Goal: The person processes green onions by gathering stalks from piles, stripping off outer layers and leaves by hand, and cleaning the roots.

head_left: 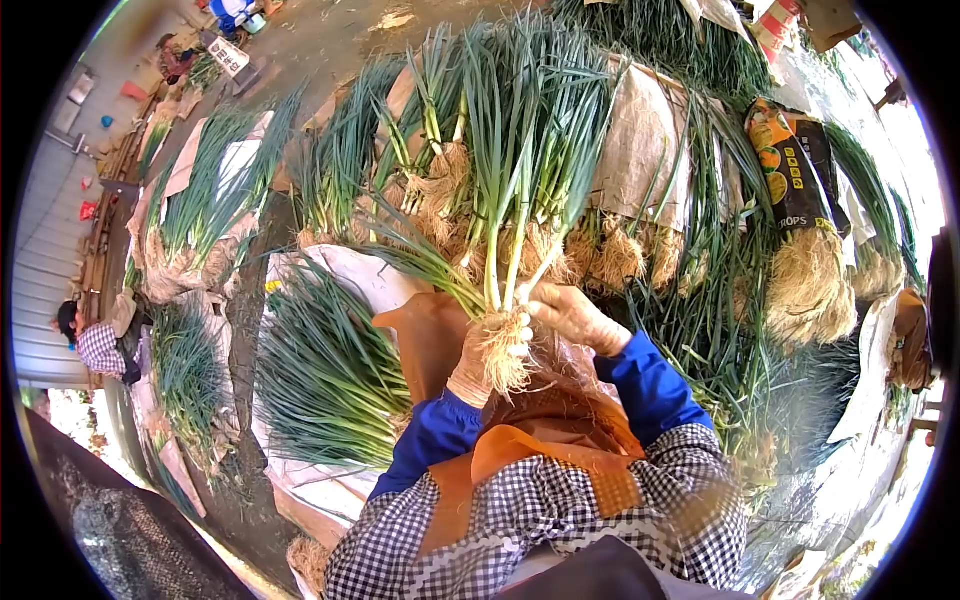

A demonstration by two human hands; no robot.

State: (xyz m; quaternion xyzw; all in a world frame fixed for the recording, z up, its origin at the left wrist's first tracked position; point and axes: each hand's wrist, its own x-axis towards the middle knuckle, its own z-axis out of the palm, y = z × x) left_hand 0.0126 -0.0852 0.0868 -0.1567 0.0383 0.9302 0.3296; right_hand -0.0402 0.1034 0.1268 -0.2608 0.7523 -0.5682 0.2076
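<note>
My left hand (474, 368) is closed around a bunch of scallions (490, 262) just above their pale, stringy roots (504, 352). The bunch stands in front of my chest, with some leaves leaning left and others rising upright. From the right, my right hand (572, 316) reaches in with bent fingers closed at the white base of a scallion stalk (546, 264). Its fingertips are partly hidden by the stalks. Beyond both hands, a dense row of scallions (545, 110) lies with roots toward me. An orange-brown apron (560, 425) covers my lap under the hands.
At my left lies a scallion pile (325, 370) on a pale sheet (365, 272). More scallions (205, 190) lie farther left, and a heap (700, 340) is on the right. A black printed bag (790, 165) wraps another bunch. Another person (100, 345) is at the far left.
</note>
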